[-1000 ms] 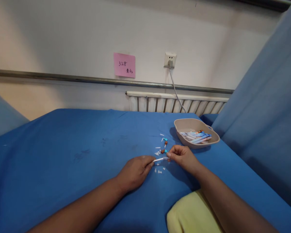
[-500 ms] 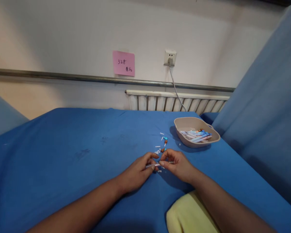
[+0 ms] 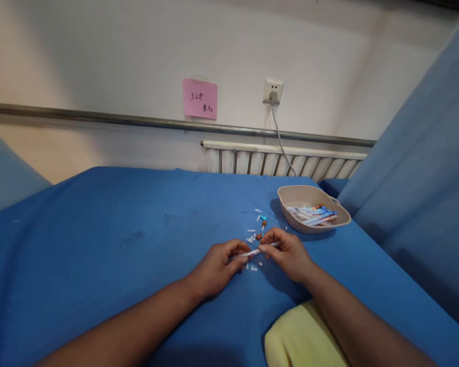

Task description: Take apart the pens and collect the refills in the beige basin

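Both of my hands rest on a blue sheet (image 3: 99,239) and pinch the same thin white pen-like tube (image 3: 254,252). My left hand (image 3: 218,267) grips its left end between thumb and fingers. My right hand (image 3: 286,252) pinches its right end. Just beyond the fingers lie several small white bits and a few orange and blue caps (image 3: 260,224), scattered on the sheet.
A beige tray (image 3: 290,194) holding several blue and white pens (image 3: 313,214) stands at the right, past my right hand. A yellow cushion (image 3: 302,336) lies under my right forearm. Behind are a radiator (image 3: 275,162), a wall socket with a cable (image 3: 272,92) and a pink note (image 3: 199,99).
The hands came together on the white tube, drew slightly toward me, then shifted a little right and away. The tube stays held by both hands.
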Motion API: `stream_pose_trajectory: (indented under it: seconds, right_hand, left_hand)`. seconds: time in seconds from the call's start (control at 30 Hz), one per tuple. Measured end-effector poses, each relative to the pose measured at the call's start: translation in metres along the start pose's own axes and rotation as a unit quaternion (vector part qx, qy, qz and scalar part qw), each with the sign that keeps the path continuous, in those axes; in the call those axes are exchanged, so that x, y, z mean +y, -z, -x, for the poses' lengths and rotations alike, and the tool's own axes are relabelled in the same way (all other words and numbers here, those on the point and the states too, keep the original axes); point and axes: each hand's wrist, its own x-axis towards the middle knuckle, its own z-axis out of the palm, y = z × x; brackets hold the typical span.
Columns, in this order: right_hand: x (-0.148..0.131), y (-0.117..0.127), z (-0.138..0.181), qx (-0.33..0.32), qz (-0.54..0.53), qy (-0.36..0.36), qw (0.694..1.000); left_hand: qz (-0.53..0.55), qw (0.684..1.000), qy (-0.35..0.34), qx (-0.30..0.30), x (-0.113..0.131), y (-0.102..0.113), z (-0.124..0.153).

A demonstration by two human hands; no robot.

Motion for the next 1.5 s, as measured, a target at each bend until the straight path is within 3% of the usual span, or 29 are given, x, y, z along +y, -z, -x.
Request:
stream_pose_trajectory:
  seconds: [0.13,0.37,0.53,0.7,0.9,1.03,1.27,1.4,1.5]
  right_hand:
    - [-0.005,0.002,0.003,-0.028,0.097,0.041,0.994]
    - [-0.011,0.007,0.006,-0.069,0.176,0.141,0.972]
    - [-0.007,0.003,0.004,-0.054,0.158,0.084,0.982]
    - [-0.004,0.001,0.003,-0.05,0.121,0.043,0.99]
    - [-0.003,0.001,0.003,0.006,0.104,0.042,0.994]
    - [-0.004,0.001,0.003,0.033,0.106,0.047,0.993]
    - [-0.003,0.002,0.003,0.04,0.111,0.052,0.992]
    - [-0.002,0.002,0.004,0.029,0.137,0.08,0.987]
    - [-0.001,0.001,0.005,0.032,0.152,0.084,0.984]
  left_hand:
    - [-0.001,1.0,-0.005,0.004,-0.003,0.0,0.0]
    - [0.039,0.999,0.008,0.006,-0.006,0.001,-0.001]
    - [-0.054,0.996,-0.029,0.059,-0.004,0.003,0.002]
    - [-0.075,0.994,-0.045,0.061,0.001,0.004,0.003]
    - [-0.035,0.99,0.02,0.133,0.006,0.013,-0.002]
    - [0.042,0.99,0.102,0.086,0.002,0.013,-0.007]
    - [0.228,0.965,0.089,0.092,0.006,0.013,-0.007]
    - [0.218,0.963,0.146,0.065,0.003,0.013,-0.007]
    - [0.221,0.965,0.116,0.078,0.002,0.013,-0.007]
